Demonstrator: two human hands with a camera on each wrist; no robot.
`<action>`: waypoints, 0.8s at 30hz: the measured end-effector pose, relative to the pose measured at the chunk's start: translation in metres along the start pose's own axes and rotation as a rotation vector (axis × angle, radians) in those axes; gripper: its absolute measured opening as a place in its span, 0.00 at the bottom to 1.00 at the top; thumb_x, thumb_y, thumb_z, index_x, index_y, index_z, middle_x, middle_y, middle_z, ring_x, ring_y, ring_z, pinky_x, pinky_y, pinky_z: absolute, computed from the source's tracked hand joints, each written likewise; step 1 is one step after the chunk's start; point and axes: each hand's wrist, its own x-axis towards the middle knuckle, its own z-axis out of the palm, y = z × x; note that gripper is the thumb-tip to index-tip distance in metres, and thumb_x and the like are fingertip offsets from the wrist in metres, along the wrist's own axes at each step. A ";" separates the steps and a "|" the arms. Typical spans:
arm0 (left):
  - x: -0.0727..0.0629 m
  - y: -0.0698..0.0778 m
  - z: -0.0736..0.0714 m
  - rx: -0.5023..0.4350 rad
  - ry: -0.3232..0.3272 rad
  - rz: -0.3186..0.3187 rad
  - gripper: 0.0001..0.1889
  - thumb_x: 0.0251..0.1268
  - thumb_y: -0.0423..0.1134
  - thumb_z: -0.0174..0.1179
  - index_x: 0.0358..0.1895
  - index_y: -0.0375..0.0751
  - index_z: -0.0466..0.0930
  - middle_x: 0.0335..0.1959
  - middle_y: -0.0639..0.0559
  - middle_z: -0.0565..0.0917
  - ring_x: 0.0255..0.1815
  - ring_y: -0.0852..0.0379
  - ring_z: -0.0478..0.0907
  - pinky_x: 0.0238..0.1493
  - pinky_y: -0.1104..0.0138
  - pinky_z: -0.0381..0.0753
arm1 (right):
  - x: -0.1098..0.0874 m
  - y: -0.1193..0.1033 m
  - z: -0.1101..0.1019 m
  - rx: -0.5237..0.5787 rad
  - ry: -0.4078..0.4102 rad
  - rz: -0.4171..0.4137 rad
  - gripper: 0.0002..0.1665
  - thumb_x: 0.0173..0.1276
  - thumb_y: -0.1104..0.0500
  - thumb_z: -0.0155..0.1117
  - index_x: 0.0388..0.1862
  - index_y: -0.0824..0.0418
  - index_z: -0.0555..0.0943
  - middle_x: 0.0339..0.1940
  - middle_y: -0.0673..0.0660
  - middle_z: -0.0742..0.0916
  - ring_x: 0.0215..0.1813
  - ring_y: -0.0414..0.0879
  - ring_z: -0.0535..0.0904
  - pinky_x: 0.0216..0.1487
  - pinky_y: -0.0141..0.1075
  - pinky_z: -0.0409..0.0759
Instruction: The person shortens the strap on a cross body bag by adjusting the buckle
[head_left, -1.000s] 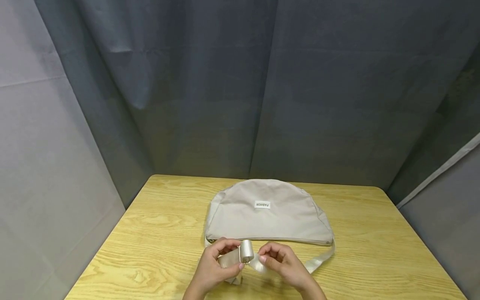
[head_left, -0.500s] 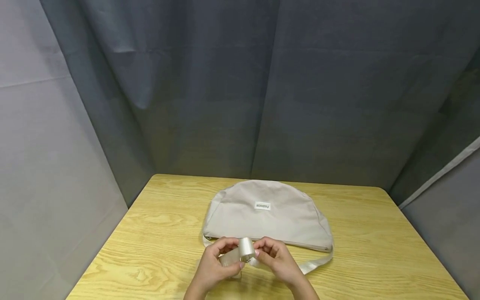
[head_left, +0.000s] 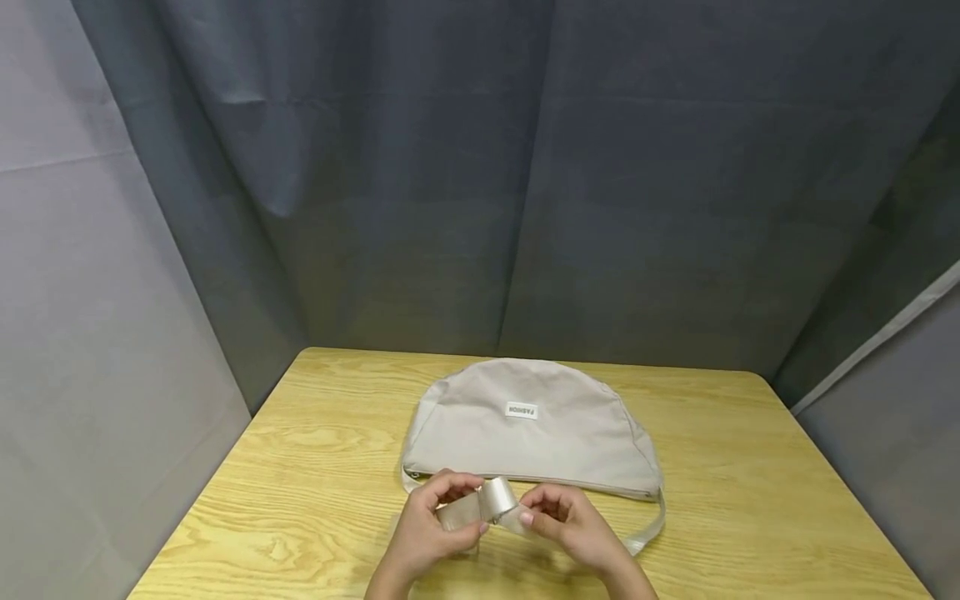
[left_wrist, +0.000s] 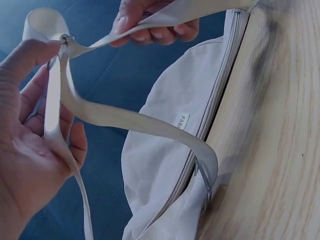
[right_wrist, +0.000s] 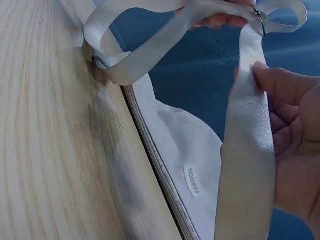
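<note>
A beige half-round handbag [head_left: 525, 450] with a FASHION label lies on the table, its zipper edge toward me. Its shoulder strap [right_wrist: 245, 150] rises into both hands. My left hand [head_left: 422, 529] pinches the strap at a metal slider buckle [left_wrist: 64, 41] between thumb and fingers. A loop of strap [head_left: 497, 497] stands up out of that buckle. Just to its right, my right hand [head_left: 573, 529] pinches the strap length leaving the buckle, thumb on the front face. Another strap length runs from the buckle to a metal ring [left_wrist: 204, 180] by the bag's end.
The wood-grain table [head_left: 315, 483] extends to both sides of the bag. Dark curtains [head_left: 405, 183] hang behind its far edge, with a grey panel [head_left: 90, 333] on the left. The strap also trails at the bag's right end.
My right hand came in close to the left, then drew back right with the strap. The strap loop now leans right. My left hand stays nearly in place; the bag sits slightly further left.
</note>
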 end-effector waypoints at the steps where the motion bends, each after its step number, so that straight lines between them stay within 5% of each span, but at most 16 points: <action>1: 0.000 -0.004 0.000 0.005 0.002 -0.004 0.21 0.42 0.23 0.69 0.44 0.39 0.80 0.36 0.45 0.79 0.35 0.50 0.74 0.36 0.64 0.74 | 0.000 0.000 0.000 -0.002 0.007 -0.006 0.10 0.66 0.65 0.59 0.40 0.74 0.77 0.34 0.55 0.83 0.33 0.40 0.77 0.34 0.35 0.77; 7: 0.000 -0.019 0.000 -0.013 0.001 -0.033 0.22 0.42 0.27 0.70 0.46 0.42 0.80 0.38 0.51 0.80 0.36 0.52 0.74 0.38 0.64 0.72 | 0.003 -0.003 0.004 0.032 0.025 -0.009 0.10 0.66 0.66 0.58 0.40 0.75 0.76 0.34 0.53 0.83 0.34 0.40 0.76 0.36 0.35 0.77; 14: 0.001 0.007 0.001 -0.045 -0.025 -0.122 0.21 0.43 0.23 0.67 0.46 0.34 0.79 0.38 0.48 0.80 0.38 0.51 0.74 0.39 0.62 0.73 | 0.011 -0.004 0.012 0.097 0.024 -0.069 0.12 0.66 0.68 0.57 0.40 0.79 0.75 0.36 0.51 0.84 0.36 0.40 0.78 0.37 0.33 0.77; 24: 0.001 0.008 0.002 -0.076 -0.050 -0.161 0.19 0.46 0.24 0.67 0.46 0.34 0.79 0.40 0.45 0.80 0.38 0.50 0.74 0.39 0.63 0.75 | 0.010 -0.003 0.013 0.117 0.016 -0.060 0.14 0.66 0.68 0.58 0.46 0.79 0.73 0.35 0.52 0.83 0.37 0.41 0.78 0.39 0.34 0.78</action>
